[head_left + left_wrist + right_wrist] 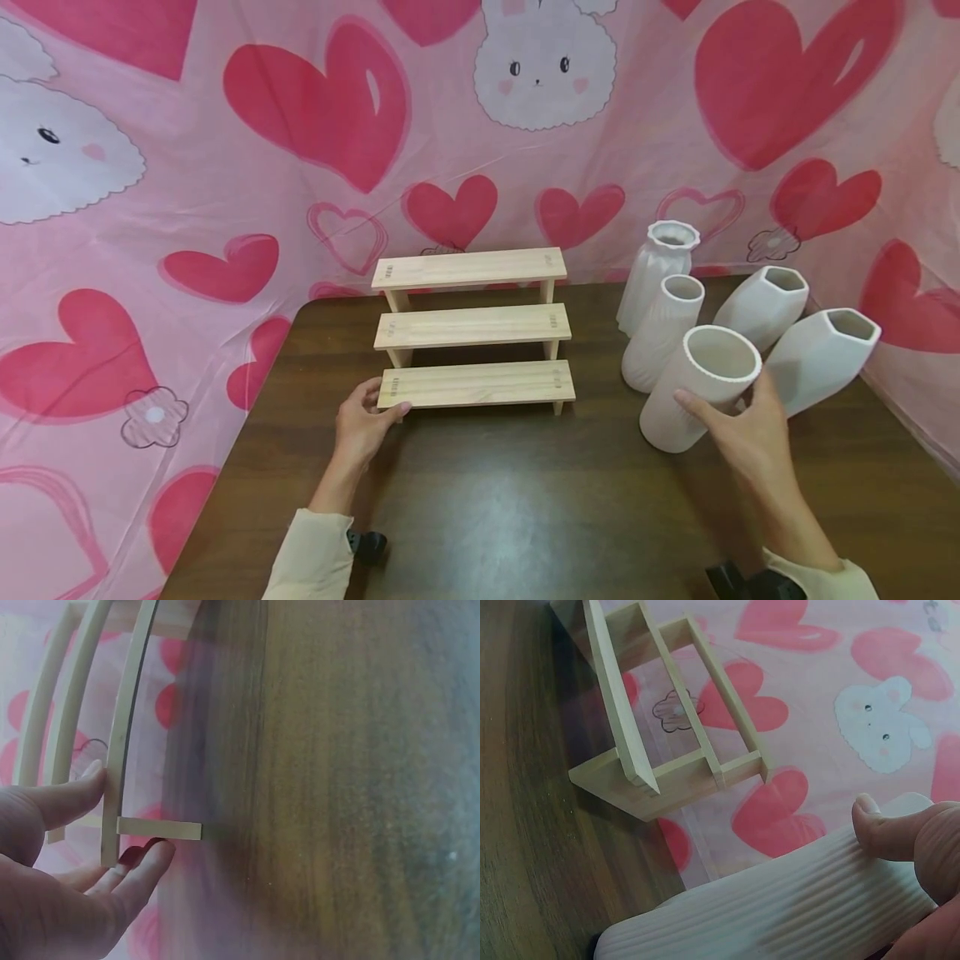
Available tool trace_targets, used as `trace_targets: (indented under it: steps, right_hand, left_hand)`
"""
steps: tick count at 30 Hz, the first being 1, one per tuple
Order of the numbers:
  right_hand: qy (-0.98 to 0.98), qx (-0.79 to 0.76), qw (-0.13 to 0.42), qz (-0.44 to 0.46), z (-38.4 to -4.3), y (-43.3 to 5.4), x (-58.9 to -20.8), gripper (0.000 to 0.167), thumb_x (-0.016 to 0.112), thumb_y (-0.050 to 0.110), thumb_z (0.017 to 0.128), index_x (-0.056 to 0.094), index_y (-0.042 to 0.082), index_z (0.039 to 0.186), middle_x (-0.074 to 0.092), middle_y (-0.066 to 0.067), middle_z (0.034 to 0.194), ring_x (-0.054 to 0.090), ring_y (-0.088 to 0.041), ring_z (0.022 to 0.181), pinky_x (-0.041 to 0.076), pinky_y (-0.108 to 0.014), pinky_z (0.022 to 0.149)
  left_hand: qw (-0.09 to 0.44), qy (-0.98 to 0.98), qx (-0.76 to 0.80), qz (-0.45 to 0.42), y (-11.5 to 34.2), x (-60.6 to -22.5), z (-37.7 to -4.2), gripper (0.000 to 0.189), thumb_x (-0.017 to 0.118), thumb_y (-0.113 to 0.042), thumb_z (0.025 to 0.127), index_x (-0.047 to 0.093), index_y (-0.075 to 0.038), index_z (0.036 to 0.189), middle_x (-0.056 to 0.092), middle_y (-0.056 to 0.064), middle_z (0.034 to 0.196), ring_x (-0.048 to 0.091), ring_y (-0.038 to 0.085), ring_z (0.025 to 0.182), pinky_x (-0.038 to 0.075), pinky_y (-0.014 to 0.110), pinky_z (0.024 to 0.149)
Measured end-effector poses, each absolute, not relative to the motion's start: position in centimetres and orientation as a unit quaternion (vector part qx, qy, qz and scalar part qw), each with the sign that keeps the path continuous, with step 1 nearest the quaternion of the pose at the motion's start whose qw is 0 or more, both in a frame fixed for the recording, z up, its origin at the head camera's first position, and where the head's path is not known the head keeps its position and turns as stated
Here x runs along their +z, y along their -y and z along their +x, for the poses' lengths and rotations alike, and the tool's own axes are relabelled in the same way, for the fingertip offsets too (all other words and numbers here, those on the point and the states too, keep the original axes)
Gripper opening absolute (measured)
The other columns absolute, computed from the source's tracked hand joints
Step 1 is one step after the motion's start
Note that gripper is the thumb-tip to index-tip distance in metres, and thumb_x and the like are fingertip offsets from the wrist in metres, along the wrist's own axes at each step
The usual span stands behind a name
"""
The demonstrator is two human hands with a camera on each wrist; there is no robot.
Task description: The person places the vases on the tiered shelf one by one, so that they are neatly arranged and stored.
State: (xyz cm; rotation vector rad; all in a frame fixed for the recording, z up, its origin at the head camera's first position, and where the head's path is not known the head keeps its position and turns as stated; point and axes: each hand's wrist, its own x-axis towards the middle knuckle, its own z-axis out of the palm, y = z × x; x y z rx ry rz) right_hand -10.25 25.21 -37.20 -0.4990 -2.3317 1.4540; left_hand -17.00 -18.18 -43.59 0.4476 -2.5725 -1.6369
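Note:
A pale wooden three-tier step stand (480, 385) stands on the brown table. At its front left corner my left hand (360, 427) grips the lowest step. The thumb lies on the step's upper face, and the fingers (154, 862) curl below it by the stand's leg, as the left wrist view shows. To the right, my right hand (753, 433) holds a white ribbed vase (666, 415) near its scalloped rim, thumb on the near side. In the right wrist view the vase's ribbed side (757, 919) runs down toward the tabletop; the other fingers are mostly hidden.
Behind the held vase are a slim white vase (660, 337) and a tall ruffled-rim vase (648, 279). Two faceted white vases (761, 312) stand close on its right. A pink heart-patterned cloth (450, 150) hangs along the table's back and sides.

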Motion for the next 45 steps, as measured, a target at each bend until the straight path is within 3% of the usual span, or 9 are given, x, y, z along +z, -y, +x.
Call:
trace_targets:
  steps: [5,9,14,19,45]
  right_hand:
    - [0.829,0.504,0.168,-0.175,-10.22,-25.29,-37.13,0.086,0.081,0.020,0.079,0.031,0.011,0.148,0.042,-0.013,0.138,0.040,-0.029,0.127,0.036,-0.038,0.104]
    - [0.832,0.499,0.164,-0.177,-10.23,-25.43,-37.21,0.085,0.081,0.022,0.078,0.032,0.013,0.147,0.043,-0.013,0.137,0.041,-0.026,0.127,0.038,-0.029,0.098]
    - [0.828,0.502,0.174,-0.182,-10.18,-25.58,-37.46,0.081,0.083,0.019,0.076,0.039,0.015,0.144,0.048,-0.009,0.130,0.045,-0.013,0.117,0.039,-0.014,0.082]
    - [0.822,0.508,0.181,-0.181,-10.16,-25.75,-37.57,0.080,0.085,0.016,0.074,0.043,0.015,0.142,0.050,-0.006,0.126,0.046,-0.006,0.110,0.039,-0.009,0.077]
    - [0.819,0.512,0.182,-0.184,-10.33,-25.71,-37.72,0.072,0.086,0.023,0.073,0.050,0.019,0.136,0.054,0.000,0.121,0.047,-0.008,0.106,0.040,-0.010,0.076]
  left_hand:
    - [0.036,0.836,-0.526,0.152,18.29,-43.78,-16.95,0.061,0.080,-0.011,0.079,0.052,-0.007,0.133,0.062,0.018,0.115,0.055,0.024,0.089,0.043,0.022,0.063]
    - [0.037,0.831,-0.533,0.155,18.33,-43.89,-17.01,0.061,0.080,-0.010,0.079,0.052,-0.009,0.133,0.062,0.016,0.110,0.055,0.022,0.086,0.043,0.021,0.062]
    - [0.036,0.832,-0.531,0.155,18.28,-43.84,-16.93,0.061,0.080,-0.012,0.079,0.053,-0.010,0.133,0.063,0.016,0.108,0.056,0.021,0.084,0.043,0.022,0.062]
    - [0.035,0.830,-0.535,0.156,18.22,-43.82,-16.90,0.061,0.080,-0.012,0.079,0.053,-0.010,0.133,0.063,0.017,0.107,0.057,0.022,0.085,0.044,0.022,0.062]
    - [0.028,0.827,-0.537,0.161,18.23,-44.00,-17.32,0.063,0.080,-0.014,0.080,0.050,-0.011,0.135,0.063,0.018,0.108,0.058,0.022,0.083,0.045,0.025,0.064]
